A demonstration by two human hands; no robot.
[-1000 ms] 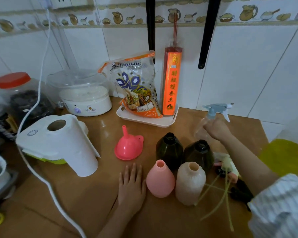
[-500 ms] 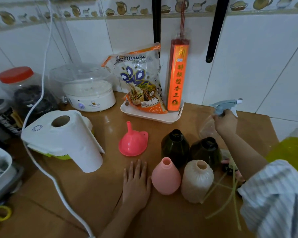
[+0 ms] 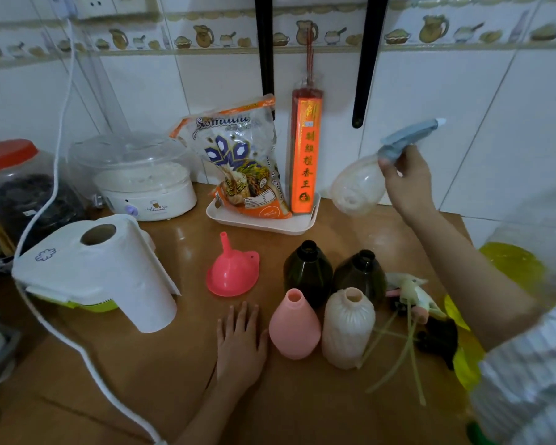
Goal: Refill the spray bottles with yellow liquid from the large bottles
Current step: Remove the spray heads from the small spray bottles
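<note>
While tilted, clear spray bottle (in right fingers)

Large bottle w/ yellow liquid blurred, cut off at right edge. Red-lid jar cut at left. Spray-head pile partly behind right forearm; details unclear.

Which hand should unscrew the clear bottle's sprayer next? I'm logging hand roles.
Probably the left hand: it lies flat and free on the counter, while the right hand already holds the clear spray bottle aloft.
</note>
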